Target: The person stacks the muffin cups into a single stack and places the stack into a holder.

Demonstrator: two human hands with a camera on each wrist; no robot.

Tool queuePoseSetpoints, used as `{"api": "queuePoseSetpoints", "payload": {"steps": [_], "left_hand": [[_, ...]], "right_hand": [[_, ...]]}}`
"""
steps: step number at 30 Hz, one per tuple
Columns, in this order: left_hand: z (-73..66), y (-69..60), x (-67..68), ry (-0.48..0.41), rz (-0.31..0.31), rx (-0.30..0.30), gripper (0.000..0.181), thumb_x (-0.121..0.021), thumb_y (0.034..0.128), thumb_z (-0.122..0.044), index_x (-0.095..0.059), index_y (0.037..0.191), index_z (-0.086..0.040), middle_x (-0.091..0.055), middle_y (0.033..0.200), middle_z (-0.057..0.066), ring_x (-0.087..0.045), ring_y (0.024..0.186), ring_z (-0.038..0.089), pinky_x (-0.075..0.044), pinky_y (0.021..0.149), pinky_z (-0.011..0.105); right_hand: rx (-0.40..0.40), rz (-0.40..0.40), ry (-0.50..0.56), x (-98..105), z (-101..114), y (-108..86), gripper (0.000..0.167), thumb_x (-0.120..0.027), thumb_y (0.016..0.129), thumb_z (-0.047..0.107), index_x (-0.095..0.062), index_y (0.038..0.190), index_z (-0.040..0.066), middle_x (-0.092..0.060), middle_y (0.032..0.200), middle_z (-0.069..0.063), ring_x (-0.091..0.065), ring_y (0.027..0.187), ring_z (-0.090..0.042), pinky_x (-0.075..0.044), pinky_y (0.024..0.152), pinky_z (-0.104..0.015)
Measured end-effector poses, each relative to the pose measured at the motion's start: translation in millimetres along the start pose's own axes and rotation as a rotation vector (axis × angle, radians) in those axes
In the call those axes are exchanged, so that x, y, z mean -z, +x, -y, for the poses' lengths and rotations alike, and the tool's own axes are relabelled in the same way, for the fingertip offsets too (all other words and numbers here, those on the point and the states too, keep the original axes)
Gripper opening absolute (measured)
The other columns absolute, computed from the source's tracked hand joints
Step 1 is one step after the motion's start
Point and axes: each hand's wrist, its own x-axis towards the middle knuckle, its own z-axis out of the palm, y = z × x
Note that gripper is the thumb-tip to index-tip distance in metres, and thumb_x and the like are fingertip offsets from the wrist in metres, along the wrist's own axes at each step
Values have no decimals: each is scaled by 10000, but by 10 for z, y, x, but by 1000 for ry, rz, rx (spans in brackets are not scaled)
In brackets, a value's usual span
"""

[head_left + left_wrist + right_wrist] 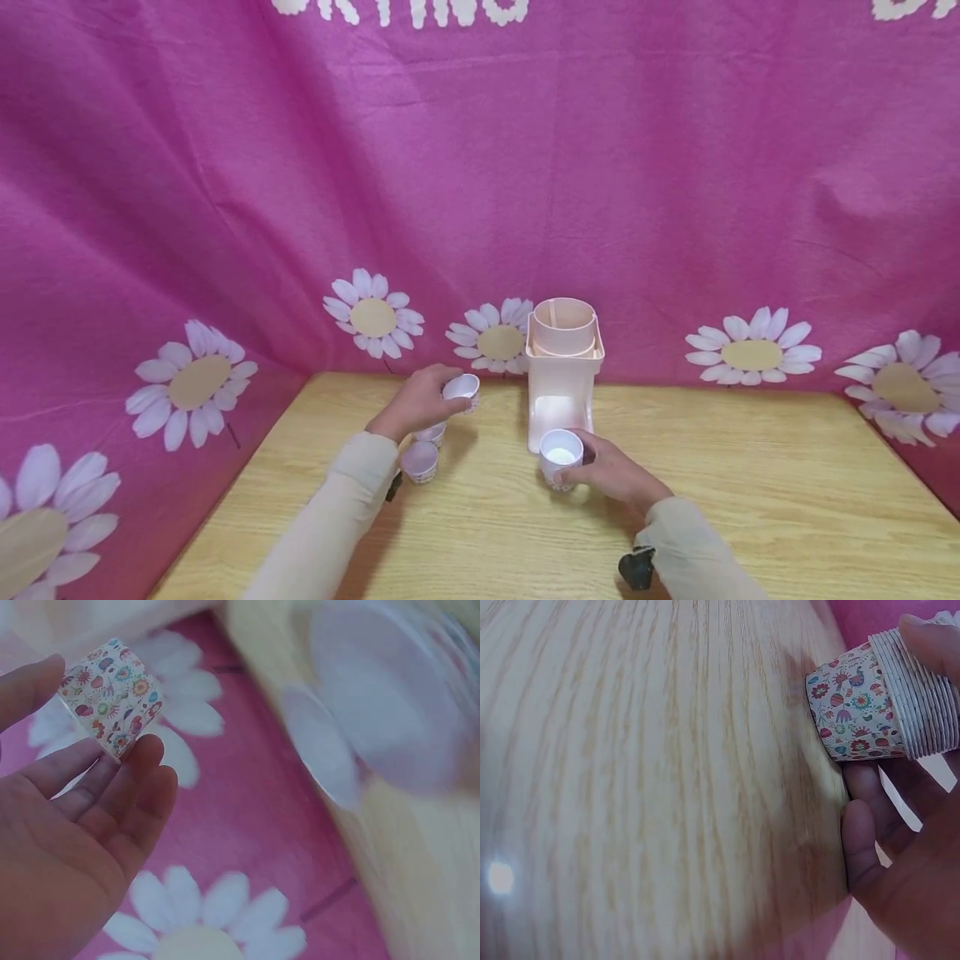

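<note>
My left hand (422, 402) pinches a small paper baking cup (462, 388) between thumb and fingers, above the back of the table. In the left wrist view this paper baking cup (112, 699) shows a colourful flower print. My right hand (617, 473) grips a stack of nested paper baking cups (560, 468) near the pale pink holder (564, 371). Many layered rims show on the stack (866, 701) in the right wrist view. Two more cups stand on the table by my left wrist, a nearer cup (420, 463) and a cup behind it (431, 435), partly hidden.
The pale pink holder has a round tube on top and an opening low at its front. A magenta curtain (637, 167) with white daisies hangs behind and left of the wooden table (480, 533). Both cups by the left wrist look blurred in its view.
</note>
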Motion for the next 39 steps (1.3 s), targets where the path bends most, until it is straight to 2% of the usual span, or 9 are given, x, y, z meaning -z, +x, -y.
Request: {"api": "queuePoseSetpoints", "payload": {"steps": [4,8,13,16,21,26,31,36,39], "left_hand": [[-178,11,-79,-37,27,-70,444,-753,838,-233,-670,1242,-68,-710,1094,71,-603,929,183,-503,821,319],[-345,14,-141,-31,59,-135,464,-737,848,-242,-651,1267,-60,-704,1152,80,-618,975,186,-518,882,355],[-506,13,-166,-43,82,-171,508,-728,846,-245,-632,1307,-55,-688,1246,89,-632,1077,215,-517,953,397],[-573,15,-177,-43,88,-196,518,-730,843,-247,-627,1312,-53,-692,1233,91,-636,1058,216,-521,930,384],[-649,25,-219,-48,102,-204,534,-741,838,-253,-619,1323,-65,-705,1182,76,-646,989,193,-523,880,325],[-718,49,-300,-61,115,-199,575,-760,832,-248,-597,1347,-52,-688,1257,77,-656,975,203,-524,868,288],[-783,62,-424,-50,144,-183,593,-773,830,-239,-583,1362,-61,-685,1264,70,-647,989,174,-517,879,267],[-835,58,-521,-40,170,-177,575,-779,833,-244,-585,1351,-86,-707,1185,70,-661,918,180,-503,755,197],[-850,58,-541,-37,165,-176,570,-781,832,-241,-587,1347,-92,-714,1164,67,-669,916,196,-495,739,193]], "right_hand": [[-7,0,-25,4,0,11,616,-772,788,169,-532,1343,50,-655,1166,-99,-569,1049,-151,-414,963,-340],[-16,-3,-49,5,15,14,632,-779,784,181,-533,1351,56,-662,1161,-93,-570,1054,-151,-412,963,-339],[-14,6,-59,7,23,16,642,-783,788,195,-526,1361,60,-660,1176,-97,-573,1065,-155,-415,967,-347],[-24,-2,-64,7,14,22,643,-786,784,199,-532,1362,79,-660,1180,-87,-573,1071,-156,-410,977,-358],[-19,-1,-66,11,5,17,659,-774,788,182,-517,1385,75,-658,1195,-100,-574,1088,-168,-411,999,-389],[-27,3,-48,31,19,10,650,-767,793,186,-520,1387,93,-655,1210,-88,-565,1103,-161,-398,1029,-424],[4,17,-36,57,16,-1,655,-752,792,179,-512,1392,75,-648,1239,-108,-558,1135,-174,-384,1047,-425],[2,24,-23,49,7,-22,655,-742,794,183,-506,1395,71,-647,1246,-108,-558,1124,-166,-381,1031,-395],[-17,23,-11,33,20,-23,653,-742,791,191,-510,1393,90,-652,1237,-91,-560,1110,-156,-381,1016,-376]]}}
